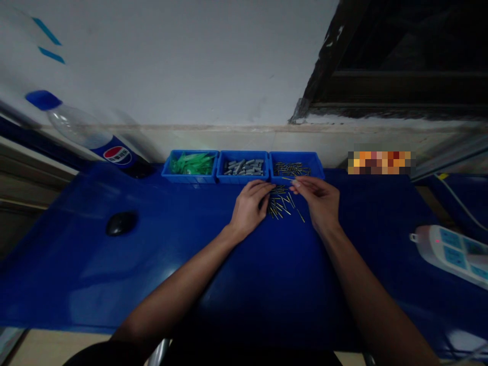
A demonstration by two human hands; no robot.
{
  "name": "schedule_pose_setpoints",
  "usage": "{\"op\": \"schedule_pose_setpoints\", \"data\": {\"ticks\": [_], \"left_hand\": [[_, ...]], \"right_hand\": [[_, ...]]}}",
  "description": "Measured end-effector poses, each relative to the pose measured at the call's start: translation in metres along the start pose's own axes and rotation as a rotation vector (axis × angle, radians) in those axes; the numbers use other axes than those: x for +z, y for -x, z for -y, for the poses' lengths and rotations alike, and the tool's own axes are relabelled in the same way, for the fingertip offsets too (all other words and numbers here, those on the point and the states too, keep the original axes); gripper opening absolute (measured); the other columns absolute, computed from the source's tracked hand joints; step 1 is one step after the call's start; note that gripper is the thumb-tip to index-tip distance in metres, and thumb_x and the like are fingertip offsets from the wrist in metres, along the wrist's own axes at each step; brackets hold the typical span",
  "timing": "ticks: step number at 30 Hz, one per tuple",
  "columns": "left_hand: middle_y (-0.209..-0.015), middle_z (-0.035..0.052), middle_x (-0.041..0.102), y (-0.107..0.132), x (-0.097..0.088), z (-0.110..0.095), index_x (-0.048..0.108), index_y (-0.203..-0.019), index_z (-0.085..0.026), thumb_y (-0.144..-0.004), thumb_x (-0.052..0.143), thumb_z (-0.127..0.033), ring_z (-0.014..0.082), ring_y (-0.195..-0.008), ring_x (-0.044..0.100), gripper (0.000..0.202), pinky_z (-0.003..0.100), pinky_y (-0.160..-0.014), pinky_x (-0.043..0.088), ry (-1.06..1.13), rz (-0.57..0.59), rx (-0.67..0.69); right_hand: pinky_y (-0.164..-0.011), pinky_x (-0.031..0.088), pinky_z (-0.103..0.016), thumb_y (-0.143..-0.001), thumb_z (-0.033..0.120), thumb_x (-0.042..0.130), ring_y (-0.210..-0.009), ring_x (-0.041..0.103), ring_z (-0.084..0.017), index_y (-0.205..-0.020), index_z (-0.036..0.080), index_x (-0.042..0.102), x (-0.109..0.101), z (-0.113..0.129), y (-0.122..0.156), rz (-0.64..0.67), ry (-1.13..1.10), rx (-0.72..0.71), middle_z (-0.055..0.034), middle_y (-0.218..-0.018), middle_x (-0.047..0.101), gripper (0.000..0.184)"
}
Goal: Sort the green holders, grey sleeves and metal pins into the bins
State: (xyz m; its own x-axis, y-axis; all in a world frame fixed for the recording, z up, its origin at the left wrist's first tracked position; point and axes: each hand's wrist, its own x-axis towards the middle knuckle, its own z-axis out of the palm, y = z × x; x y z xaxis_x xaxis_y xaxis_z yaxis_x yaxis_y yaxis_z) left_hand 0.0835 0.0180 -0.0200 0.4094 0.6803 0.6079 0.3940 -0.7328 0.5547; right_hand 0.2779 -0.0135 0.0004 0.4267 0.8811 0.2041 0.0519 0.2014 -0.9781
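Observation:
A loose pile of thin metal pins (281,203) lies on the blue table mat (160,264), just in front of three small blue bins. My left hand (249,206) rests beside the pile with its fingers curled onto the pins' left edge. My right hand (318,201) pinches one thin pin between thumb and fingers, pointing left over the pile. The right bin (296,168) holds more metal pins, the middle bin (244,166) grey cylindrical pieces, the left bin (190,165) green plastic pieces.
A Pepsi bottle (91,137) lies tilted at the back left. A black computer mouse (121,222) sits on the mat at the left. A white power strip (453,249) with a cable lies at the right edge. A wall runs right behind the bins.

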Motion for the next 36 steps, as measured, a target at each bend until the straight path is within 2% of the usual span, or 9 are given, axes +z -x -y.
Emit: {"op": "schedule_pose_setpoints", "data": {"ticks": [3,5,10,14,18,21,25,30,36], "left_hand": [[-0.131,0.0113,0.076,0.003,0.004,0.003,0.070,-0.133,-0.017,-0.099,0.059,-0.006,0.0287,-0.125,0.065,0.038,0.053,-0.106,0.058,-0.114,0.100,-0.038],[-0.132,0.0126,0.076,0.004,0.006,0.004,0.071,-0.133,-0.017,-0.097,0.060,-0.006,0.0315,-0.123,0.066,0.038,0.055,-0.101,0.059,-0.173,0.155,-0.072],[-0.118,0.0109,0.080,0.006,0.006,0.007,0.076,-0.117,-0.017,-0.096,0.060,-0.003,0.0305,-0.110,0.070,0.030,0.052,-0.096,0.059,-0.177,0.193,-0.090],[-0.108,0.0093,0.080,0.006,0.004,0.007,0.076,-0.112,-0.017,-0.095,0.057,0.001,0.0261,-0.101,0.072,0.032,0.044,-0.092,0.062,-0.096,0.141,-0.118],[-0.111,0.0089,0.079,0.003,0.001,0.005,0.076,-0.113,-0.018,-0.099,0.057,-0.005,0.0221,-0.102,0.074,0.027,0.040,-0.096,0.063,0.045,0.024,-0.138],[-0.109,0.0074,0.079,0.000,0.002,0.006,0.077,-0.112,-0.019,-0.098,0.064,-0.010,0.0191,-0.099,0.076,0.021,0.037,-0.094,0.064,0.219,-0.068,-0.187],[-0.112,0.0088,0.077,-0.001,0.006,0.011,0.077,-0.116,-0.017,-0.093,0.075,-0.017,0.0160,-0.093,0.077,0.024,0.032,-0.089,0.067,0.517,-0.149,-0.307],[-0.114,0.0104,0.076,0.000,0.009,0.013,0.077,-0.117,-0.017,-0.090,0.080,-0.022,0.0167,-0.098,0.077,0.027,0.032,-0.093,0.067,0.660,-0.140,-0.319],[-0.116,0.0103,0.075,-0.001,0.006,0.006,0.077,-0.114,-0.016,-0.092,0.078,-0.022,0.0165,-0.096,0.077,0.024,0.033,-0.090,0.068,0.601,-0.109,-0.264]], "right_hand": [[-0.101,0.063,-0.053,-0.082,0.032,0.085,-0.101,0.081,-0.028,-0.111,0.027,0.080,-0.002,-0.003,-0.002,-0.034,-0.015,-0.070,-0.0048,-0.111,0.083,0.030],[-0.106,0.061,-0.054,-0.084,0.030,0.083,-0.107,0.080,-0.028,-0.119,0.029,0.077,-0.002,-0.005,-0.003,-0.016,-0.006,-0.077,-0.0049,-0.119,0.081,0.036],[-0.098,0.064,-0.051,-0.085,0.030,0.082,-0.095,0.081,-0.025,-0.114,0.028,0.078,-0.003,-0.007,-0.001,0.005,-0.017,-0.053,-0.0046,-0.113,0.082,0.029],[-0.092,0.065,-0.048,-0.084,0.032,0.084,-0.086,0.080,-0.023,-0.107,0.027,0.079,-0.001,-0.005,0.000,0.018,-0.037,-0.020,-0.0045,-0.106,0.083,0.024],[-0.086,0.065,-0.045,-0.081,0.036,0.086,-0.080,0.079,-0.022,-0.102,0.026,0.080,0.001,-0.002,0.000,0.018,-0.044,-0.003,-0.0042,-0.101,0.083,0.024],[-0.076,0.064,-0.039,-0.082,0.038,0.085,-0.072,0.076,-0.019,-0.102,0.025,0.080,0.000,-0.001,-0.001,0.034,-0.011,0.007,-0.0035,-0.092,0.083,0.024],[-0.061,0.058,-0.032,-0.085,0.040,0.082,-0.061,0.069,-0.016,-0.101,0.023,0.082,-0.003,0.001,-0.001,0.140,0.082,0.053,-0.0033,-0.079,0.080,0.024],[-0.065,0.060,-0.034,-0.081,0.042,0.086,-0.067,0.074,-0.019,-0.100,0.020,0.083,-0.001,0.002,0.002,0.289,0.081,0.141,-0.0061,-0.081,0.081,0.029],[-0.069,0.063,-0.036,-0.074,0.041,0.092,-0.068,0.077,-0.021,-0.090,0.022,0.084,0.003,0.001,0.005,0.333,0.026,0.166,-0.0046,-0.076,0.081,0.026]]}}
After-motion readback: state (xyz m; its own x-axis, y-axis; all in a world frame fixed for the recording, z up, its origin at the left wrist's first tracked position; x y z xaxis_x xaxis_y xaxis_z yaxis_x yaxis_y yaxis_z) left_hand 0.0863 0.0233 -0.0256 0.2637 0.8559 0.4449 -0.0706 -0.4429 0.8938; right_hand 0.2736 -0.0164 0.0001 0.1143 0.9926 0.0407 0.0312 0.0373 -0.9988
